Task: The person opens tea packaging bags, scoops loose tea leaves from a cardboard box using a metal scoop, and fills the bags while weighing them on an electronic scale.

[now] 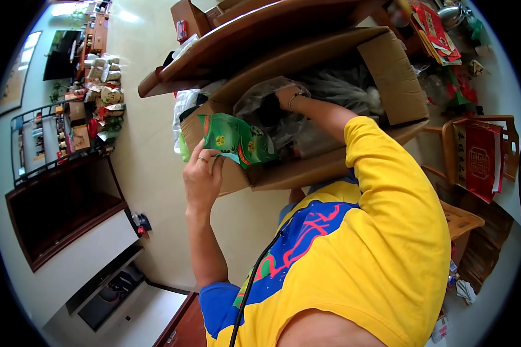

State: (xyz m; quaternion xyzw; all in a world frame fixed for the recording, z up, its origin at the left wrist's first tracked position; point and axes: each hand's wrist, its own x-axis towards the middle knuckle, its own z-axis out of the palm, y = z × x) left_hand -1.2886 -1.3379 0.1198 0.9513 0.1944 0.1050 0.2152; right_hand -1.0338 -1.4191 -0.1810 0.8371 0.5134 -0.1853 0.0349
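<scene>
My left hand is closed on the edge of a green printed packet, fingers and thumb pinching its near side at the box's left end. The packet hangs partly over the open cardboard box. Deep in that box, my right hand, with a bracelet at the wrist, grips a clear plastic bag; its fingertips are partly hidden. Something dark shows inside or behind the bag, too unclear to name. More crumpled clear plastic lies to the right within the box.
A dark wooden table edge overhangs the box's far side. White plastic bags sit by its left end. On the right stands a wooden chair bearing a red bag. Shelves with many goods line the left.
</scene>
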